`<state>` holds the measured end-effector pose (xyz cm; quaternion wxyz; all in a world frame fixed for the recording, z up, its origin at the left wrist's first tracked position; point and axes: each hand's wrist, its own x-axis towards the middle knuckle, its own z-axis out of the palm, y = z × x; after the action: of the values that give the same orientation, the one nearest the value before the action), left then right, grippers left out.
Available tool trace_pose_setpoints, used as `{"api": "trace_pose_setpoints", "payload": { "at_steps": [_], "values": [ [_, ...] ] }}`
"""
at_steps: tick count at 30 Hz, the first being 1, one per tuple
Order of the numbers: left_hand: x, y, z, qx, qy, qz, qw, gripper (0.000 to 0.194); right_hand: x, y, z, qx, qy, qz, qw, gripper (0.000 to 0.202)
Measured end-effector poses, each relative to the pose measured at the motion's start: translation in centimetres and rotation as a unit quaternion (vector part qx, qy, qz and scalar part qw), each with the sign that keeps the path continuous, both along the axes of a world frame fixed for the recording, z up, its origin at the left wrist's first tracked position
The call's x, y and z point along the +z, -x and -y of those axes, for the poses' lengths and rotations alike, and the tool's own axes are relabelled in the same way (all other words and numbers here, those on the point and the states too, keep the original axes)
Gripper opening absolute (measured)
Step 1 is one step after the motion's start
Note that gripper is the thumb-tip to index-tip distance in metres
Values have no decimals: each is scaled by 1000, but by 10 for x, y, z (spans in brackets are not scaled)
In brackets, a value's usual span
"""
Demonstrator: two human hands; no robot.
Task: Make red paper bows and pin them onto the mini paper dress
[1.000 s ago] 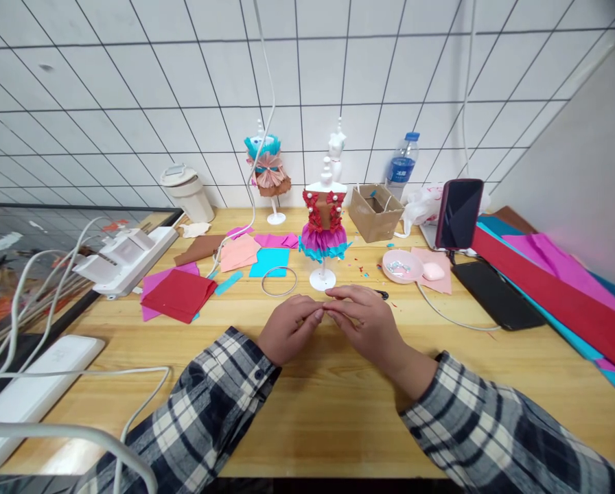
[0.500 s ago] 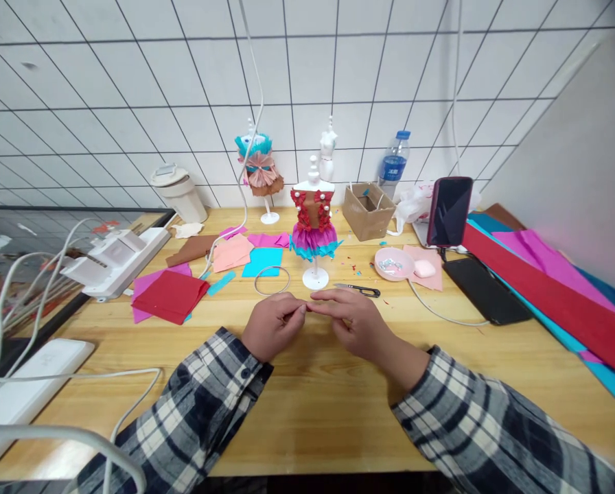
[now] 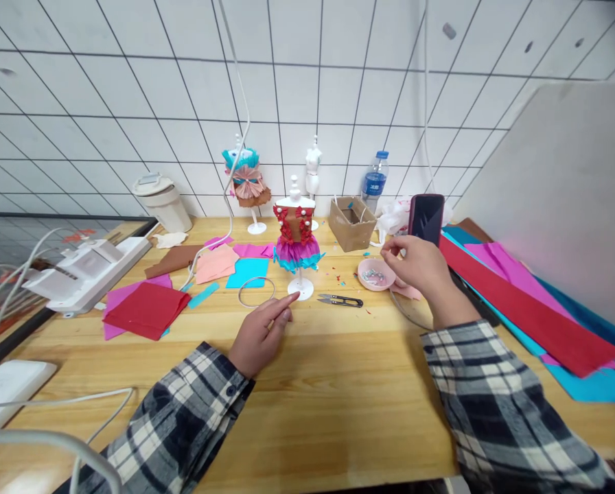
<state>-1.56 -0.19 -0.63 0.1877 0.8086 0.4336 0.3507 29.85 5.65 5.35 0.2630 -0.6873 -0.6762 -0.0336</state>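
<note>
My left hand (image 3: 262, 336) is low over the table, index finger stretched toward the round white base of a small dress form, thumb below it and the other fingers curled; I see nothing held in it. The form wears a crepe-paper dress (image 3: 296, 237) with brown bodice, red trim, pearl-like beads and magenta-and-blue skirt. My right hand (image 3: 415, 264) is at the right rim of a pink bowl (image 3: 376, 283) of small shiny beads. Its fingers are pinched together; whatever is between them is too small to tell. Black thread snips (image 3: 341, 301) lie between the hands.
Left lie red paper (image 3: 147, 309), a blue sheet (image 3: 248, 272) and a thin ring (image 3: 257, 291). Behind stand another dressed form (image 3: 248, 182), a bare form (image 3: 313, 165), a cardboard box (image 3: 351, 225) and a bottle (image 3: 375, 180). A phone (image 3: 425, 216) and long paper strips (image 3: 524, 302) are right.
My hands were together before the dress form, fingertips meeting. My right hand has moved right and away to the bowl, while my left stays near the base, index finger extended. The view has shifted right.
</note>
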Motion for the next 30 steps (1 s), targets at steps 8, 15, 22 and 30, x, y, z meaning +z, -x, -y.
{"api": "trace_pose_setpoints", "payload": {
  "at_steps": [8, 15, 22, 30],
  "values": [
    [1, -3, -2, -26, 12, -2, 1000, 19, -25, 10, -23, -40, 211, 150, 965, 20],
    [0, -3, -2, -49, -4, -7, 999, 12, -38, 11, -34, -51, 249, 157, 954, 21],
    [-3, -2, -7, -47, -4, -21, 999, 14, -26, 7, -29, -59, 244, 151, 956, 23],
    [-4, -4, -4, -69, -40, -19, 997, 18, -21, 62, 32, 182, -14, -209, 961, 17]
  ]
}}
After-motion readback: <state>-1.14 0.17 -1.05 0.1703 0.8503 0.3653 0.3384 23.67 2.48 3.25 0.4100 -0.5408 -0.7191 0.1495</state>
